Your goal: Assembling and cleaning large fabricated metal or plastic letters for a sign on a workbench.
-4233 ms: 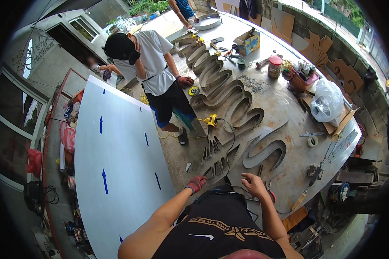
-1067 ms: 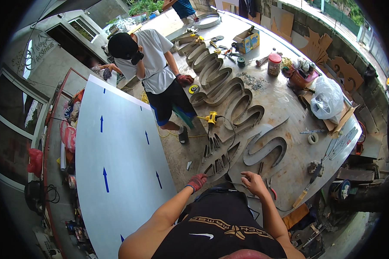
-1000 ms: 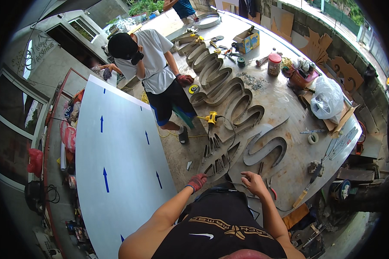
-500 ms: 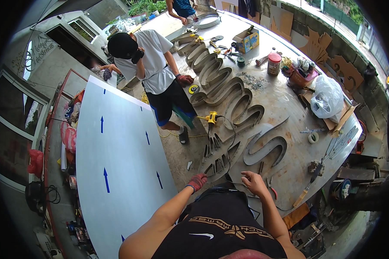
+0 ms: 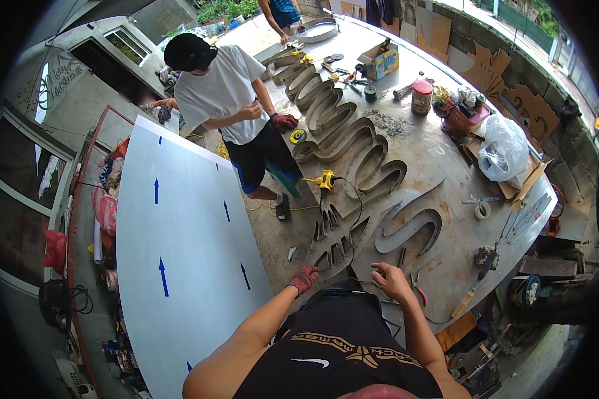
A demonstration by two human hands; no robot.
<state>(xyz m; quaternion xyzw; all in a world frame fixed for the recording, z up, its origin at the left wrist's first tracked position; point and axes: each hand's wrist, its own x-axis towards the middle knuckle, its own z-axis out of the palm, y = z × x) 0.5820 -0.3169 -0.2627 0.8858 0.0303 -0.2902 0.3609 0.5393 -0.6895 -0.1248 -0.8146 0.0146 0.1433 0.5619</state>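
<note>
My left hand (image 5: 303, 280), in a red and grey work glove, has its fingers closed at the near edge of a flat sheet-metal form with upright metal strips (image 5: 333, 256). My bare right hand (image 5: 394, 282) is held over the near table edge, fingers loosely bent and apart, with nothing visible in it. Just beyond it lies an S-shaped metal channel letter (image 5: 409, 229). Red-handled pliers (image 5: 419, 292) rest to the right of that hand. A yellow corded power tool (image 5: 326, 180) sits on the far end of the metal form, its black cable running toward me.
A long row of curved metal lettering (image 5: 339, 130) stretches along the metal table (image 5: 446, 159). A co-worker (image 5: 223, 93) stands at its left side; another person (image 5: 283, 16) is at the far end. A large white panel with blue arrows (image 5: 193, 233) fills the left. A plastic bag (image 5: 504, 149) lies right.
The co-worker in white has lowered a raised hand from the face to the chest and turned the head down toward the table. My own hands stay where they were.
</note>
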